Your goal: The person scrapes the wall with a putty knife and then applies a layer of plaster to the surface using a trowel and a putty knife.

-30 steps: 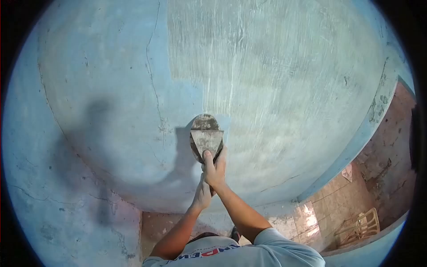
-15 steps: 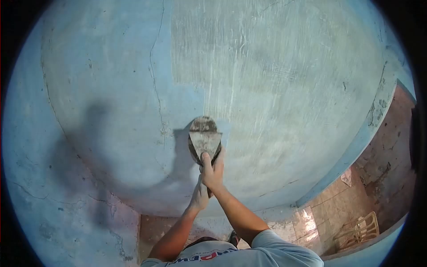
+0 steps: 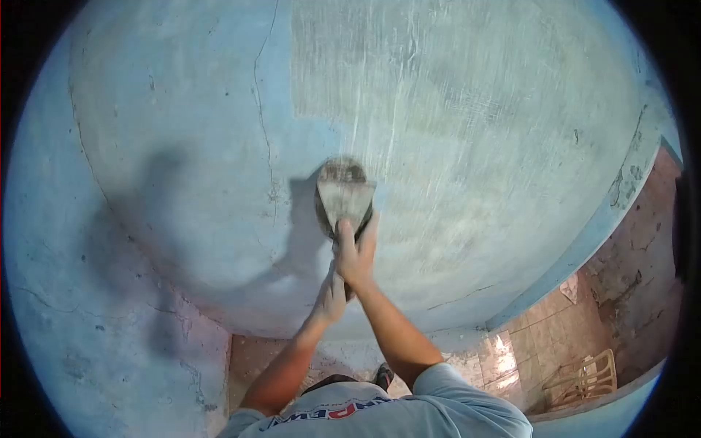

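Observation:
In front of the blue wall (image 3: 219, 146), my right hand (image 3: 356, 259) is closed around a putty knife (image 3: 345, 201), with the thumb lying on its triangular, whitish-smeared blade. Behind the blade shows a dark oval piece (image 3: 342, 171) streaked with pale material; its kind cannot be made out. Lower down, my left hand (image 3: 333, 298) is wrapped about the handle, right against the right wrist. The hands partly hide the handle. Above and to the right of the blade, a greyish, streaky coated patch (image 3: 438, 80) covers the wall.
Thin cracks (image 3: 261, 95) run down the wall. A dark shadow (image 3: 164, 212) falls on its left side. At lower right, a beige plastic chair (image 3: 584, 383) stands on a tiled floor (image 3: 529, 350), beyond the wall's edge (image 3: 562, 274).
Both hands and the putty knife have moved up along the wall, nearer the coated patch. The view has shifted slightly. The grip looks the same.

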The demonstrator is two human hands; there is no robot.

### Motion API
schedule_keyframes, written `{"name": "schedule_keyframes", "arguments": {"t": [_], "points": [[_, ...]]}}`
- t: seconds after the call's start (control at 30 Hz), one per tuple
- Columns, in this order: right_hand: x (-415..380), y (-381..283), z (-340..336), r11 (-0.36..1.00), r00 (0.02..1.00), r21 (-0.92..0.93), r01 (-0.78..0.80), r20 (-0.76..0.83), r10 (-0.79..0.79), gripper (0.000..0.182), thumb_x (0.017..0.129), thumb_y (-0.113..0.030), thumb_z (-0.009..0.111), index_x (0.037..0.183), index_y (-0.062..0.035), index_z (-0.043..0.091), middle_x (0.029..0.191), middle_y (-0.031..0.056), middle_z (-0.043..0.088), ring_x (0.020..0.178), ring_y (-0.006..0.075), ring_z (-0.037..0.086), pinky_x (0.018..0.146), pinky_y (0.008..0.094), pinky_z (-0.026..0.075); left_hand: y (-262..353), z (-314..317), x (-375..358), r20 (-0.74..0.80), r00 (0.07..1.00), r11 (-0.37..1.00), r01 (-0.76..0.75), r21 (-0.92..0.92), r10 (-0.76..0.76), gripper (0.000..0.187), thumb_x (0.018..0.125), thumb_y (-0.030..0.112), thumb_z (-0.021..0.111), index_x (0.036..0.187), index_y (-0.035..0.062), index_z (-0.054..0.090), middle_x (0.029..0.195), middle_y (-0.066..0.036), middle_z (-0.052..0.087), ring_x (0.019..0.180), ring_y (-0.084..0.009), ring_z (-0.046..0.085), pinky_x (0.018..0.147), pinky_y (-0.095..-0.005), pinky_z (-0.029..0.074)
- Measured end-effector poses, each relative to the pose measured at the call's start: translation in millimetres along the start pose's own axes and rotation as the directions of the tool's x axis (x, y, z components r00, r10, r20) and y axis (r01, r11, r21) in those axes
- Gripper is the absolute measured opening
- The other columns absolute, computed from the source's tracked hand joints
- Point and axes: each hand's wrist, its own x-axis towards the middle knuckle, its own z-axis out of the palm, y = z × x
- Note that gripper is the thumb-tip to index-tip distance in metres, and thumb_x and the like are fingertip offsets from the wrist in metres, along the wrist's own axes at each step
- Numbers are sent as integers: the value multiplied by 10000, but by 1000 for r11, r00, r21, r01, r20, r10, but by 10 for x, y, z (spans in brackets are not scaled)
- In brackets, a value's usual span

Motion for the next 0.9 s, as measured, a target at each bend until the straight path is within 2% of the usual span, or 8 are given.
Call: {"name": "schedule_keyframes", "arguments": {"t": [0.13,0.23,0.37,0.43,0.6,0.67,0.77,0.9], "points": [[665,-570,103,999,999,16,-36,37,35,573,1053,-238,581,1481,90,387,1318,220,603,1185,268,575,1046,392,459,122,-2,483,132,953,940,294,-171,-274,587,1136,496,245,1495,55,389,790,23,527,591,-70,441,546,-245,368],[669,-408,136,998,999,43,53,2,-54,568,1056,-245,585,1477,84,391,1305,213,608,1170,265,575,1030,383,463,-6,-18,492,157,949,940,299,-165,-275,607,1136,500,232,1535,60,357,784,24,520,587,-74,429,549,-246,367],[-165,146,-36,998,998,21,-53,-35,54,553,1058,-234,575,1478,80,397,1296,201,597,1179,247,562,1029,371,462,-450,58,-391,177,935,920,339,-196,-307,624,1137,515,218,1547,59,331,796,18,522,589,-71,424,550,-244,361],[-236,170,-68,988,989,48,-149,-10,149,544,1056,-234,570,1473,76,406,1287,195,597,1123,238,578,974,366,488,-364,73,-390,143,949,935,305,-182,-282,624,1133,531,219,1522,59,346,801,16,521,594,-69,426,551,-243,358],[468,-157,33,999,1000,-46,15,5,-15,547,1053,-243,579,1469,70,411,1272,179,599,960,211,606,811,340,526,-57,8,217,177,944,932,311,-187,-280,606,1125,562,221,1422,66,404,794,22,511,605,-64,432,543,-246,342],[626,-436,83,989,992,89,-119,55,114,585,1051,-250,584,1497,73,386,1302,202,592,1111,253,588,984,372,489,60,22,441,142,962,954,253,-163,-231,594,1126,565,220,1375,69,432,785,26,502,604,-61,427,539,-248,334],[270,-142,36,1000,1000,15,-2,24,2,604,1049,-240,574,1522,72,366,1364,228,571,1262,290,540,1116,405,410,-216,3,69,144,952,948,290,-131,-271,601,1130,554,217,1397,64,440,778,26,503,598,-58,424,534,-252,329],[-262,194,-62,991,994,73,-108,-3,108,591,1040,-213,565,1522,66,368,1396,229,557,1301,293,536,1133,406,401,-347,93,-377,103,957,952,282,-122,-270,680,1133,540,209,1556,24,337,851,3,564,600,-96,450,556,-277,387]]}}
